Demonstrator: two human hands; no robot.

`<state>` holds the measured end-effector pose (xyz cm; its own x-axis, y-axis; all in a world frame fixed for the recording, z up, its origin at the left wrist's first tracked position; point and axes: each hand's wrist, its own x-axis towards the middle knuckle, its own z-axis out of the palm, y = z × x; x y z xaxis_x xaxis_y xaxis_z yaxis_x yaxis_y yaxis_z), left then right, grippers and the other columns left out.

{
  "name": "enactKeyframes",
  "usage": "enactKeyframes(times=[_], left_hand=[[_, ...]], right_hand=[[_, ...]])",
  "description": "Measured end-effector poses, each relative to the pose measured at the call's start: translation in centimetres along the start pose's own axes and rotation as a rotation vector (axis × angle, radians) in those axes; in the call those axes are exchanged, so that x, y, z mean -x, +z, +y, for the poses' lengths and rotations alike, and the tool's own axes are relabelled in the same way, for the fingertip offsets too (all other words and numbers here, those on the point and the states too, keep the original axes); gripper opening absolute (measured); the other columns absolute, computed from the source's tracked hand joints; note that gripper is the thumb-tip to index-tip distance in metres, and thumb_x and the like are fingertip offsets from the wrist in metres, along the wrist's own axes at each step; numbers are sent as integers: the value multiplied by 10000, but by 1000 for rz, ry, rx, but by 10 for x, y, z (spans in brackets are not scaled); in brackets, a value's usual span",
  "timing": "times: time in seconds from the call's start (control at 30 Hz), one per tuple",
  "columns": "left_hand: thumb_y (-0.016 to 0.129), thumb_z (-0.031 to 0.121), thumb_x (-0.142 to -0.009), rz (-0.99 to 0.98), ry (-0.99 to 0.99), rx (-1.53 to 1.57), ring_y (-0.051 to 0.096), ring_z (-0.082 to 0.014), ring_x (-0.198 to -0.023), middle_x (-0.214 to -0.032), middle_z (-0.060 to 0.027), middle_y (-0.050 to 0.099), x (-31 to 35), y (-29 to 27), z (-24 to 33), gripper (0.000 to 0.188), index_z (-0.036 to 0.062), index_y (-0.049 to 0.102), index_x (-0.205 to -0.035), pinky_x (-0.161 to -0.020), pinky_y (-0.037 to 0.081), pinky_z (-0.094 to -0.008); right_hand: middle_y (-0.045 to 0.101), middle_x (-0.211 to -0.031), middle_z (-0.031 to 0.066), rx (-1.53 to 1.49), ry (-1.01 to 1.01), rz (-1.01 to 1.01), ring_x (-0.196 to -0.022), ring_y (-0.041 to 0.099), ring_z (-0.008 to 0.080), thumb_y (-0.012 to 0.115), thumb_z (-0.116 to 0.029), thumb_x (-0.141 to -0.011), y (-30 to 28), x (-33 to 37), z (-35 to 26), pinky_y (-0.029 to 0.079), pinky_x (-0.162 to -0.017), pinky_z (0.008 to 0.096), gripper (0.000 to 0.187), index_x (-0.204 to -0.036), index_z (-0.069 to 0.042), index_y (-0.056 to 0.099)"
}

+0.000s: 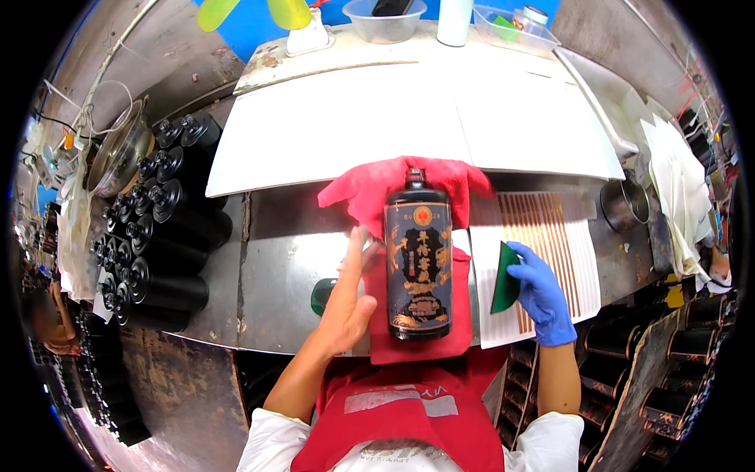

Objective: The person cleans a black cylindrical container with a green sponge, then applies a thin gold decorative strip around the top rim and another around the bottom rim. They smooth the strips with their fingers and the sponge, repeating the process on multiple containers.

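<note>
A black bottle (419, 263) with gold and dark printed decoration lies on a red cloth (377, 330), its neck pointing away from me. My left hand (348, 303) is bare and open beside the bottle's left side, fingers stretched forward and partly blurred. It holds nothing that I can see. In a blue glove, my right hand (543, 295) grips a flat green scraper (505, 279) between thumb and fingers. The scraper is over the left part of a white sheet with gold strips (570, 259). A dark green object (321, 296) lies partly behind my left hand.
Several black bottles (169, 244) lie stacked at the left. A white board (346, 118) spans the back of the metal table (275, 267). A metal cup (625, 206) stands at the right. Decorated bottles (668, 409) fill racks at the lower right. Plastic tubs (385, 30) stand behind.
</note>
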<state>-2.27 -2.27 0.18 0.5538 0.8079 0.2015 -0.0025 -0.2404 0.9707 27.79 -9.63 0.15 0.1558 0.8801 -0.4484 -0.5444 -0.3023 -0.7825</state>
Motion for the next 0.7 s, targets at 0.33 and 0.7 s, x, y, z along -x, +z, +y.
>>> enactKeyframes(times=[0.33, 0.7], left_hand=[[451, 520, -886, -13, -8, -142, 217, -393, -1346, -1455, -258, 197, 15, -14, -1, 857, -9, 61, -1437, -1086, 177, -423], [737, 178, -712, 288, -246, -1008, 496, -333, -925, -993, -188, 533, 52, -43, -17, 434, 33, 519, -1058, -812, 387, -410]], right_hand=[[664, -894, 63, 907, -429, -533, -821, 635, 176, 717, -50, -731, 121, 51, -37, 505, -701, 271, 273, -995, -84, 656], [644, -872, 40, 1191, -1034, -193, -765, 604, 214, 673, -30, -711, 162, -65, -83, 482, -690, 324, 255, -949, -122, 657]])
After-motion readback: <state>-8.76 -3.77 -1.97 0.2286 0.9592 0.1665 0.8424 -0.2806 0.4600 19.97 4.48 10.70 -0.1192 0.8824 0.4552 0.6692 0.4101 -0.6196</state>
